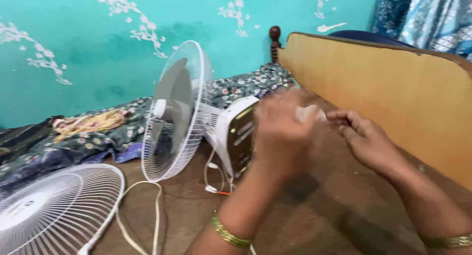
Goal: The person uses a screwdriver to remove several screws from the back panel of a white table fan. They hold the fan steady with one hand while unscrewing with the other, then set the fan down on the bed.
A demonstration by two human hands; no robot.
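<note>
My left hand [282, 132] and my right hand [366, 137] meet in front of me over a small pale, translucent scrap [309, 111], blurred by motion; both pinch it between their fingers. Just left of my hands a white table fan [179, 112] lies on its side on a brown wooden surface [314, 215], its rear grille and blades facing left and its base [238, 134] towards my left hand. The fan's white cord [147, 206] loops across the wood.
A loose white fan grille [59, 211] lies at the lower left. Patterned cloth [88, 132] is heaped along a turquoise wall. A tan wooden board [393, 93] stands on the right, with blue curtains [427, 16] behind it.
</note>
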